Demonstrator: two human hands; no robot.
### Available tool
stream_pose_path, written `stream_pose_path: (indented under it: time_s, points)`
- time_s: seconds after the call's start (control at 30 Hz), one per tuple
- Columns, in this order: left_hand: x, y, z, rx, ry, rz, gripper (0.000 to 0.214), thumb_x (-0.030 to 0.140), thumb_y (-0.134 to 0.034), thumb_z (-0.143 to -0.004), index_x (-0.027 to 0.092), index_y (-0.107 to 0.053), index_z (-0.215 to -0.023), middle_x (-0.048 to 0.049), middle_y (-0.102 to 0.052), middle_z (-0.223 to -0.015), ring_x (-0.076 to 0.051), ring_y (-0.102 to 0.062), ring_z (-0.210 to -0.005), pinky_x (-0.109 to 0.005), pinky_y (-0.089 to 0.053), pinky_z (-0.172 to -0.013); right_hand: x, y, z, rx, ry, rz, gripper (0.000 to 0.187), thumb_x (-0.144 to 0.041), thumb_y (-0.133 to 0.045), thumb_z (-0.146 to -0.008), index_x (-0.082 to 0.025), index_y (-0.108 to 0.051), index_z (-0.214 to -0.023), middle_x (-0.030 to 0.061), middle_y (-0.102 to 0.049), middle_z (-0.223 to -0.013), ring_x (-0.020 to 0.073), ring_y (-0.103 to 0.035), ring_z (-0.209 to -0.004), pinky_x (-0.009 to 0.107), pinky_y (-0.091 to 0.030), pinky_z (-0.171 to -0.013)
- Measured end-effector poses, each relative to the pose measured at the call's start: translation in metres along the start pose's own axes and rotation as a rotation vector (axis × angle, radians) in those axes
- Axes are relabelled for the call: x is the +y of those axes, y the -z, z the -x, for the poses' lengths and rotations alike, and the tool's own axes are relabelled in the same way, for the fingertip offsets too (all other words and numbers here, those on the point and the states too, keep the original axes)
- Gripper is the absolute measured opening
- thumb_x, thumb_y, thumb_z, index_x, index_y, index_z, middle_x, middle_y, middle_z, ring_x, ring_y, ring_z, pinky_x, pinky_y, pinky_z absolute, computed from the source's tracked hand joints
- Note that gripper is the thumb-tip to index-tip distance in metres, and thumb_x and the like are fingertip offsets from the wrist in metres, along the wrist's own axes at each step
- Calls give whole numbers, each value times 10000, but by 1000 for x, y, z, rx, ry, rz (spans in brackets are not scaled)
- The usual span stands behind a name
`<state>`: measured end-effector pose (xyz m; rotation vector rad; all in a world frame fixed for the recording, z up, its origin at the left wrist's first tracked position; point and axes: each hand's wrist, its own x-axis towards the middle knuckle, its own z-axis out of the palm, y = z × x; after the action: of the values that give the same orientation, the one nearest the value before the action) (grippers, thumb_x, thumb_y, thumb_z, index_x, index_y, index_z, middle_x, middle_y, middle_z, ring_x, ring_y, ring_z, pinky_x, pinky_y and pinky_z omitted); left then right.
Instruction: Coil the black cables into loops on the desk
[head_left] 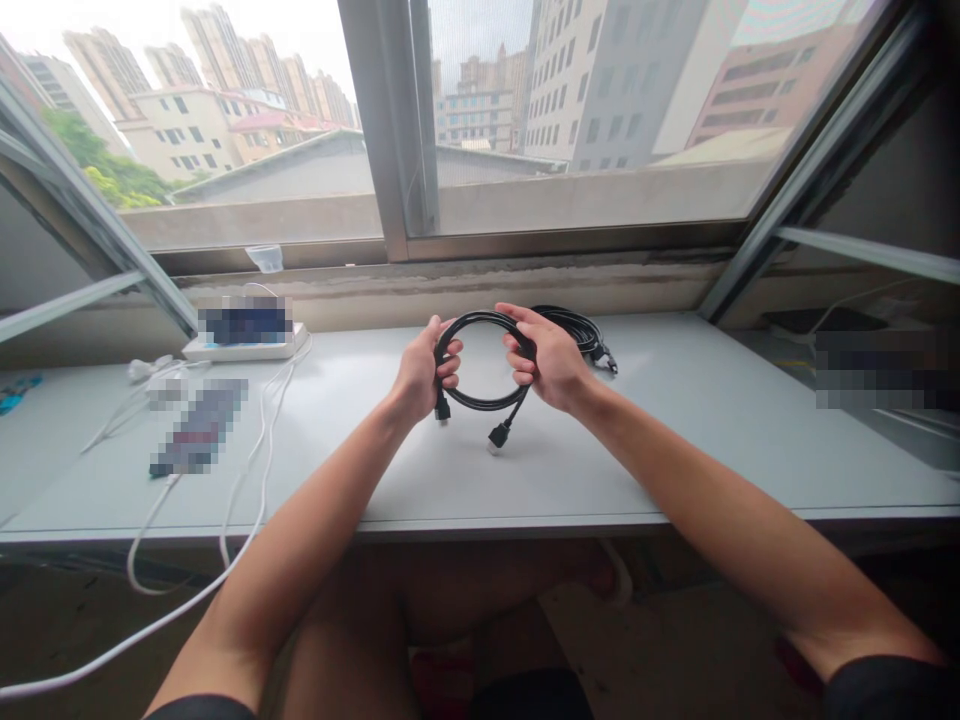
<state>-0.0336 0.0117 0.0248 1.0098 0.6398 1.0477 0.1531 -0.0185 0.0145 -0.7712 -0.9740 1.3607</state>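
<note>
Head view, and both hands are on the loop! Left hand (420, 370), fingers curled in tight around the left side of a glossy black cable wound into a round ring (480, 404); right hand (551, 355), closed just as firmly on the opposite side, one digit stretched toward the top. So the cable sits squarely between the two, tilted up toward the viewer, out over the middle of a smooth pale grey surface (450, 480), its near edge well below.

Look at the ends: one black plug (442, 408) pokes down just under the left hand, while a second black plug with a pale tip (495, 438) dangles on a short tail below the ring (whether that tip touches down, I cannot tell).

Over by the far edge, just behind the right hand, lies another coil of black cable (577, 325), its plugs pointing right. Across to the left, a long white power strip (247, 348) sits near the far edge, a dark pixelated item on top. Closer in on that side, a flat dark pixelated slab (199, 430) lies at a slant, and a thick white cord (112, 655) sweeps past below the near edge, toward the left.
</note>
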Motion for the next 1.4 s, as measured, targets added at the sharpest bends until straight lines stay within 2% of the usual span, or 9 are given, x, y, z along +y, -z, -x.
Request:
stream_pose_path:
  time_s: [0.17,0.33,0.5,0.6,0.73,0.97,1.13,1.27,1.4]
  points:
    - [-10,-2,1,41,-187,-470,243,400,-605,-976,182,-639,-1077,51,-404,-719,-59,-362,-502,-161,-379,-423,8,0,-3,13,86,156,346,-492,-699,-931,-245,-632,-1164,-81,-373,-704,50,-228,-443,162,-177,-347]
    - [-15,5,-1,90,-266,-875,323,366,-498,-1025,192,-623,-1266,3,-558,-792,-104,-499,-570,-212,-480,-501,21,7,-10,42,100,378,409,-626,-627,-957,-220,-604,-996,-65,-384,-686,66,-298,-453,174,-259,-332]
    - [-15,10,-2,133,-406,-1299,246,330,-442,-1062,189,-642,-1084,-88,-675,-972,-207,-641,-856,-327,-551,-782,25,12,-8,22,275,673,409,-512,-653,-968,-256,-601,-1283,-1,-551,-805,113,-490,-502,227,-437,-359]
    - [-15,11,0,146,-425,-1506,254,305,-411,-1072,177,-626,-1114,-154,-684,-1113,-272,-660,-1020,-398,-529,-894,23,12,-6,-24,277,802,356,-451,-668,-957,-248,-638,-1247,7,-575,-825,120,-536,-489,239,-461,-353]
    - [-17,9,4,51,-485,-1564,340,267,-378,-1080,204,-524,-1380,-168,-658,-1294,-280,-671,-1088,-394,-519,-889,21,10,-5,-61,195,827,289,-467,-686,-944,-220,-667,-1093,-27,-503,-693,130,-540,-464,250,-490,-353]
    - [-16,22,-7,176,-421,-1410,226,174,-396,-1028,197,-597,-1128,-114,-690,-1024,-230,-640,-912,-351,-503,-824,23,4,-6,-91,51,399,413,-497,-798,-869,-204,-606,-1087,-50,-536,-690,113,-572,-584,285,-622,-573]
    - [-19,27,-15,203,-257,-1005,389,203,-440,-992,232,-538,-1368,-76,-670,-1083,-149,-604,-713,-280,-509,-675,24,0,-8,-7,-6,64,401,-548,-766,-898,-203,-569,-960,-107,-362,-629,42,-304,-449,191,-457,-452]
    - [-19,18,-10,188,-423,-1114,383,237,-471,-1012,227,-559,-1384,-118,-681,-1245,-225,-659,-1051,-354,-525,-948,26,-2,-8,43,-19,42,364,-528,-706,-950,-215,-525,-910,-110,-309,-602,51,-223,-438,164,-252,-382]
    - [-14,20,-5,209,-453,-1403,306,224,-416,-1042,182,-597,-1284,-170,-661,-1277,-295,-620,-1199,-430,-475,-1053,33,-5,-7,-13,-7,114,363,-533,-695,-950,-212,-537,-887,-96,-346,-616,58,-276,-449,183,-357,-413]
